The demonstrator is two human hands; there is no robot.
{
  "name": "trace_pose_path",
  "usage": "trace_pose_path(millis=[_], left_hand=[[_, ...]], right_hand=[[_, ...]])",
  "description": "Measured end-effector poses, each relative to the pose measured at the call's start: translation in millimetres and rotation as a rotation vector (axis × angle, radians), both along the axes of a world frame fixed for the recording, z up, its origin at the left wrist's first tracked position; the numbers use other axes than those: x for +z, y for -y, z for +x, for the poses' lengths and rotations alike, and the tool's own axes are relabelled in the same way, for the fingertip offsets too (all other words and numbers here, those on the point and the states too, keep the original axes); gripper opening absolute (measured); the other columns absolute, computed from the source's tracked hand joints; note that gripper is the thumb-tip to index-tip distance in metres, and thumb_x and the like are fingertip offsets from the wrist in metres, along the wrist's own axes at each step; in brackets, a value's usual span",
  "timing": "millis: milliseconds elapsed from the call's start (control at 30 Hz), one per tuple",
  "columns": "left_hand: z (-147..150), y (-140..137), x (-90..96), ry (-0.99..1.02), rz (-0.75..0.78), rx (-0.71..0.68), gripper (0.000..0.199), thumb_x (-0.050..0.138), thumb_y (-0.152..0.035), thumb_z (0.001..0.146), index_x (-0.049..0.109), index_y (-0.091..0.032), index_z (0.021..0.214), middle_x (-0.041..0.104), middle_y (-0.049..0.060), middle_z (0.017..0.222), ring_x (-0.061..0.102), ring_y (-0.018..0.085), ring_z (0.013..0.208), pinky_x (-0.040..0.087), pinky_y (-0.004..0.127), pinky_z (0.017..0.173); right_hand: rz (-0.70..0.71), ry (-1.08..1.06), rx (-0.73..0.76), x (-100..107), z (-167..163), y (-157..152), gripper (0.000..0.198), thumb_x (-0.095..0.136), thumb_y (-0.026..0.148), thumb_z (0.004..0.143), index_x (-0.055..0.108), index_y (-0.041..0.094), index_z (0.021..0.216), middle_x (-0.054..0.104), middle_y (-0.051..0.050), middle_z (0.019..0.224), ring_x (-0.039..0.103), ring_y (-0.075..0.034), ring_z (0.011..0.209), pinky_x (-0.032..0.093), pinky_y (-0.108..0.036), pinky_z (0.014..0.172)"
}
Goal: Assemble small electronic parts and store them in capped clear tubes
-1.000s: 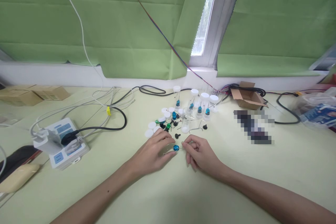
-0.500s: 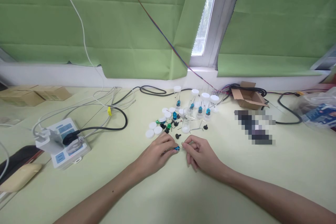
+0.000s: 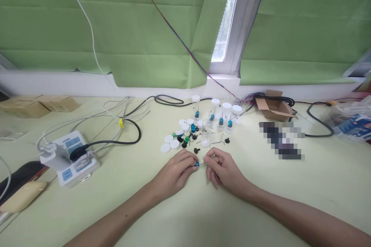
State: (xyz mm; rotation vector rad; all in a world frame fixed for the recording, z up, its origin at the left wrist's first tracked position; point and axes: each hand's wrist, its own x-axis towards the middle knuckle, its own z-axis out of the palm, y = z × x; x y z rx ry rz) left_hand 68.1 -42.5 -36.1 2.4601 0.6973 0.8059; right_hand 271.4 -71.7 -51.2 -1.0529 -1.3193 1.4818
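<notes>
My left hand (image 3: 178, 168) pinches a small blue metal part (image 3: 197, 164) between thumb and fingertips, low over the table. From the right, my right hand (image 3: 220, 166) grips a thin metal rod, apparently a hex key (image 3: 202, 164), whose tip meets the blue part; its far end is hidden in the fingers. Just beyond the hands lie a black knob-like piece (image 3: 196, 150), loose green parts (image 3: 186, 139), another blue part (image 3: 193, 127) and several bent hex keys (image 3: 216, 142). An uncapped clear tube (image 3: 205, 141) stands among them.
Several white-capped clear tubes (image 3: 221, 114) with blue parts inside stand at the back. White caps (image 3: 165, 148) lie left of the loose parts. A power strip (image 3: 69, 154) with cables is at left; an open cardboard box (image 3: 274, 112) and a plastic bag (image 3: 350, 121) are at right.
Both hands have shifted very slightly to the right, with the blue part and the rod still between them. The other things on the table lie as before.
</notes>
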Motion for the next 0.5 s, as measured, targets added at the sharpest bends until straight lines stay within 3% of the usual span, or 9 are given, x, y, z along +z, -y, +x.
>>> trace_pose_path(millis=[200, 500], left_hand=[[2.2, 2.6, -3.3, 0.029, 0.077, -0.01, 0.014, 0.049, -0.008, 0.095, 0.058, -0.018, 0.095, 0.064, 0.009, 0.102, 0.057, 0.02, 0.098, 0.048, 0.033, 0.082], [3.1, 7.4, -3.3, 0.088, 0.045, 0.039, 0.015, 0.046, -0.007, 0.096, 0.055, -0.019, 0.093, 0.063, 0.01, 0.11, 0.061, 0.016, 0.09, 0.048, 0.027, 0.075]], right_hand=[[-0.024, -0.087, -0.002, -0.7, 0.6, -0.7, 0.032, 0.059, 0.049, 0.092, 0.051, 0.019, 0.084, 0.062, 0.004, 0.049, 0.044, -0.007, 0.028, 0.026, -0.013, 0.027], [0.074, -0.19, 0.043, 0.6, 0.6, -0.6, 0.029, 0.056, 0.047, 0.094, 0.054, 0.018, 0.094, 0.067, 0.0, 0.061, 0.056, -0.01, 0.038, 0.043, -0.018, 0.037]])
